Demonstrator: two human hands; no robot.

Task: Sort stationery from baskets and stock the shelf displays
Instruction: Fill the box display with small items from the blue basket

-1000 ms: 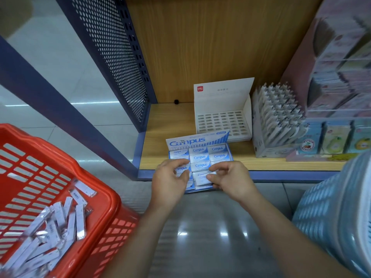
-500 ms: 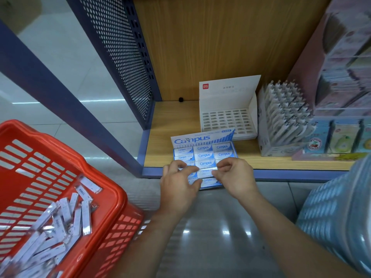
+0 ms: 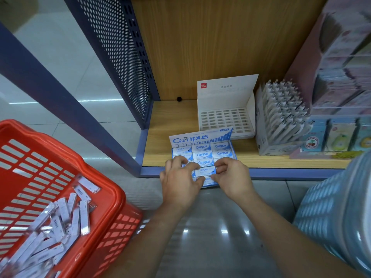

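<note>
A blue and white Campus display box [image 3: 201, 139] of erasers sits at the front edge of the wooden shelf [image 3: 160, 137], overhanging it a little. My left hand [image 3: 180, 181] and my right hand [image 3: 230, 177] are over its front rows. Both pinch one white eraser [image 3: 205, 171] by its ends, left fingers on its left end, right fingers on its right end. Several erasers fill the back rows. A red basket [image 3: 96, 177] at the lower left holds several long white packets [image 3: 66, 217].
An empty white slotted display box [image 3: 226, 109] stands behind the Campus box. To its right stands a rack of grey pens [image 3: 281, 117], then small colourful packs [image 3: 339, 135]. A perforated blue side panel [image 3: 120, 57] walls the shelf's left. A light blue basket [image 3: 337, 207] is at right.
The view has drifted slightly. My hands have closed in on a single eraser in the front rows and now pinch it at both ends.
</note>
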